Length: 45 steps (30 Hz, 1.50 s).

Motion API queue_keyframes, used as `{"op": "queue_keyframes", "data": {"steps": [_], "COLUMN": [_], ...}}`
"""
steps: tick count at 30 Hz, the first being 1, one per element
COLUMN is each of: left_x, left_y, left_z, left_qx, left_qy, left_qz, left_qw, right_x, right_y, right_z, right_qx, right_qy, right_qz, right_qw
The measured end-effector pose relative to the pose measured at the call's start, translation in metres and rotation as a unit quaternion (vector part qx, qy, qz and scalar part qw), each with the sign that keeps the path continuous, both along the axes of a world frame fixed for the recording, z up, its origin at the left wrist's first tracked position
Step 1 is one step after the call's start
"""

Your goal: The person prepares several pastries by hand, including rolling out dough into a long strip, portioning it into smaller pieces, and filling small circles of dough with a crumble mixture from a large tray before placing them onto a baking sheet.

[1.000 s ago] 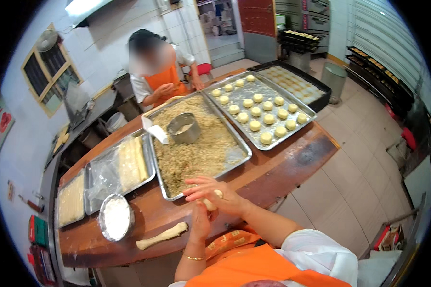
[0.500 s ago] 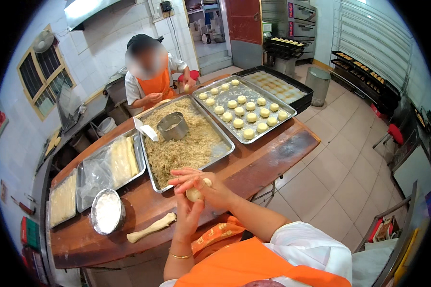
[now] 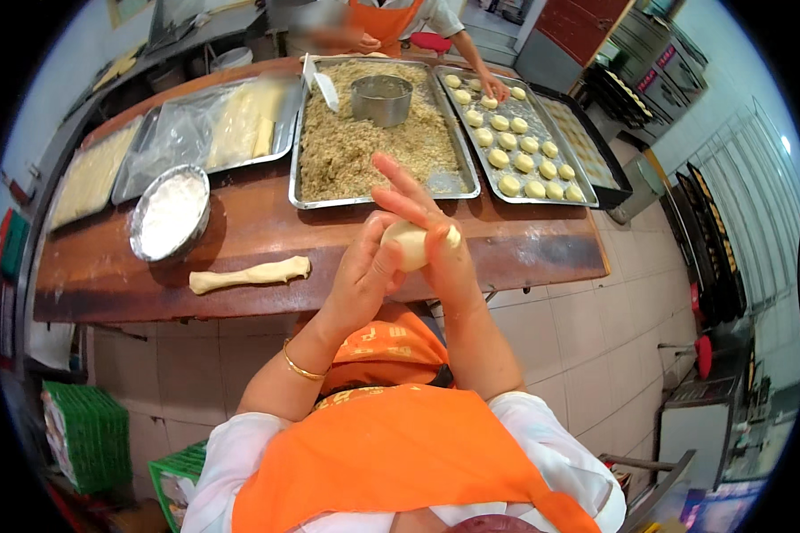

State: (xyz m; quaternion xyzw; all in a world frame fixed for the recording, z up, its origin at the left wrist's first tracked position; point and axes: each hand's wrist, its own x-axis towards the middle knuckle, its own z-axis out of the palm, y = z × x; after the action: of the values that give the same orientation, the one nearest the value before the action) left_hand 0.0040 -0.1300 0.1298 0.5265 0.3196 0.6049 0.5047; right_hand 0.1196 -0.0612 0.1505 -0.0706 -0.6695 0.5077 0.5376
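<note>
Between my two hands, held above the table's near edge, is a pale round dough ball (image 3: pixel 406 245). My left hand (image 3: pixel 359 274) cups it from the left with fingers curled and thumb against it. My right hand (image 3: pixel 451 263) closes on its other side, some fingers extended away from me; a small nub of dough (image 3: pixel 453 236) shows by its thumb. Left of my hands, a strip of dough (image 3: pixel 251 274) lies on the wooden table (image 3: pixel 542 253). Just beyond my fingers is a metal tray (image 3: pixel 382 201) of crumbly tan filling (image 3: pixel 347 147).
In the filling stand a metal ring-shaped container (image 3: pixel 381 99) and a white scraper (image 3: pixel 326 91). A bowl of white flour (image 3: pixel 171 206) and trays of dough sheets (image 3: pixel 240 120) are left. A co-worker's hand (image 3: pixel 495 87) reaches over the tray of round pastries (image 3: pixel 542 202) at right.
My view has turned downward and right. The dough ball stays between my hands, its outline more exposed now. The co-worker's hand has moved onto the pastry tray.
</note>
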Motion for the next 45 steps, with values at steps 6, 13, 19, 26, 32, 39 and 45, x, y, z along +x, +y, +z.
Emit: {"op": "queue_keyframes", "data": {"steps": [6, 13, 19, 26, 32, 39, 45], "left_x": [0.012, -0.012, -0.009, -0.017, -0.025, -0.005, -0.007], "left_y": [0.022, 0.021, 0.032, 0.033, 0.032, 0.043, 0.050], "left_z": [-0.008, -0.014, -0.035, -0.045, -0.050, -0.059, -0.055], "left_qx": [0.118, -0.013, 0.078, 0.092, 0.014, 0.010, -0.111], "left_qy": [0.043, 0.001, 0.029, 0.035, 0.081, -0.028, -0.207], "left_qz": [0.130, -0.004, 0.085, 0.114, 0.114, 0.249, 0.155], "left_qw": [0.984, 1.000, 0.993, 0.989, 0.990, 0.968, 0.960], "right_x": [0.006, -0.012, -0.011, -0.024, -0.046, -0.036, -0.022], "right_y": [0.035, 0.028, 0.041, 0.042, 0.027, 0.038, 0.037], "right_z": [-0.021, -0.019, -0.033, -0.035, -0.035, -0.037, -0.026], "right_qx": [0.047, 0.037, -0.017, 0.008, -0.107, 0.108, 0.036], "right_qy": [-0.075, -0.066, -0.075, -0.115, -0.035, -0.264, -0.361], "right_qz": [0.074, 0.004, 0.044, 0.034, -0.030, -0.203, -0.227], "right_qw": [0.993, 0.997, 0.996, 0.993, 0.993, 0.937, 0.904]}}
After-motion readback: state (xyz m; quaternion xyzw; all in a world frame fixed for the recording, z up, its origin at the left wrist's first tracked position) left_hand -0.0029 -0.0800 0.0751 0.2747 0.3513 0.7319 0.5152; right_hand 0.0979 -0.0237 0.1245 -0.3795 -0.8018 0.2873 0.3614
